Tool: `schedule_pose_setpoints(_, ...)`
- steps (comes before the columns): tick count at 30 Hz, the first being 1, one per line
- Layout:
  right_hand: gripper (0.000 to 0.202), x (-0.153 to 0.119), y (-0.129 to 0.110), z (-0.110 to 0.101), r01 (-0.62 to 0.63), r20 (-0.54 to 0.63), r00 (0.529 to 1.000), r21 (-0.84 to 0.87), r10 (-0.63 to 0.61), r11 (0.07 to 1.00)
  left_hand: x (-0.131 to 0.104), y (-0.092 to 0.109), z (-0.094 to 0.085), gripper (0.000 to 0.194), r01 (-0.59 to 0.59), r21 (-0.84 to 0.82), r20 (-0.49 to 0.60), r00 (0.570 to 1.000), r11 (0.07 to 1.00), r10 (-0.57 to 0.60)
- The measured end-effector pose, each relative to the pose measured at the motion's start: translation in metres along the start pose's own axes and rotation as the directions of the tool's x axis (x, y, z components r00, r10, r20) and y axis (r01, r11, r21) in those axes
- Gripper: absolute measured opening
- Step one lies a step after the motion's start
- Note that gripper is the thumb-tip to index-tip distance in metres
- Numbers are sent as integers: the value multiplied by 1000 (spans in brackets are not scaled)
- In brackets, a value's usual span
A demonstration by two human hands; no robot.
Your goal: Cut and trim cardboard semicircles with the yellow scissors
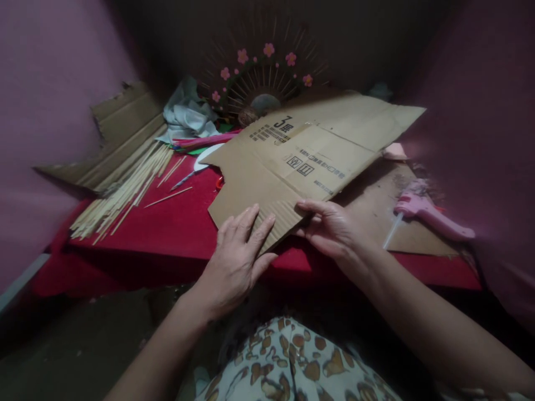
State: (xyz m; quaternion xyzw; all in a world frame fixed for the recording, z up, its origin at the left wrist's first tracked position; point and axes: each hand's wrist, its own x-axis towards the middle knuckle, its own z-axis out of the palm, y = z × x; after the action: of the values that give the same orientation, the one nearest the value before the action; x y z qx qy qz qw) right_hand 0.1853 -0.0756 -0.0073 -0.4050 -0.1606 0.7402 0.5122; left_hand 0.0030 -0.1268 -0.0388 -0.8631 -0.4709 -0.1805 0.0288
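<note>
Brown printed cardboard sheet (307,150), extending beyond the fingers.
Long axis slants away rightward; right hand (330,228) pinches near edge; left hand (236,253) lies on top, grip beneath unclear.

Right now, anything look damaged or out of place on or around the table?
Yes: the cardboard piece at far left has a ragged, torn-looking edge. One stick lies apart from the stick pile. The cardboard sheet in the right hand has a notch in its left edge; cut or torn, can't tell.

Small print (270,132) on cardboard (267,181) blurred; right fingers (320,236) partly hidden
</note>
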Motion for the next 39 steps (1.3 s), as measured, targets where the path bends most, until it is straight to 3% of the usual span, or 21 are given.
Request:
schedule_pose_setpoints(10,12,-4,-2,-2,-2,70,998,78,-4,997,3,3,-1,52,12,-6,-12,1000,1000,-12)
schedule_pose_setpoints(16,15,-3,12,-3,59,65,996,-46,-56,997,5,5,2,50,22,-5,-12,1000,1000,-23)
schedule_pose_setpoints(18,17,-2,15,-3,66,25,998,-67,-64,996,5,4,-1,52,33,-54,6,999,998,-33)
schedule_pose_setpoints(21,21,-2,13,-1,69,-43,996,-66,-72,995,1,-1,-14,63,85,-282,39,996,956,-77)
schedule_pose_setpoints(23,24,-3,11,0,95,-78,992,-62,-100,994,-4,-6,-26,58,215,-473,-45,963,854,-267)
schedule_pose_setpoints(24,25,-3,10,1,106,-94,989,-66,-112,992,-7,-8,-32,51,298,-555,-113,898,776,-425)
schedule_pose_setpoints(26,27,-5,8,3,115,-111,986,-78,-123,990,-12,-9,-40,39,401,-699,-174,708,592,-685)
schedule_pose_setpoints(27,26,-5,7,3,115,-105,987,-87,-124,990,-15,-9,-42,39,423,-755,-140,643,501,-753)
schedule_pose_setpoints(28,25,-6,7,3,120,-93,987,-96,-129,988,-17,-8,-43,41,435,-798,-70,621,417,-781)
schedule_pose_setpoints(30,22,-5,7,3,143,-59,987,-110,-150,984,-19,-3,-42,51,456,-851,122,655,260,-746)
schedule_pose_setpoints(32,22,-4,9,2,161,-33,985,-119,-166,980,-20,3,-38,59,446,-885,242,683,132,-689)
schedule_pose_setpoints(34,22,-3,11,2,161,-41,985,-118,-167,980,-18,9,-32,64,396,-916,252,682,57,-687)
schedule_pose_setpoints(37,22,-3,13,2,127,-59,989,-99,-133,987,-10,17,-22,75,309,-951,198,662,23,-722)
schedule_pose_setpoints(39,22,-3,14,3,114,-55,991,-93,-119,989,-5,21,-17,80,306,-952,226,652,-22,-724)
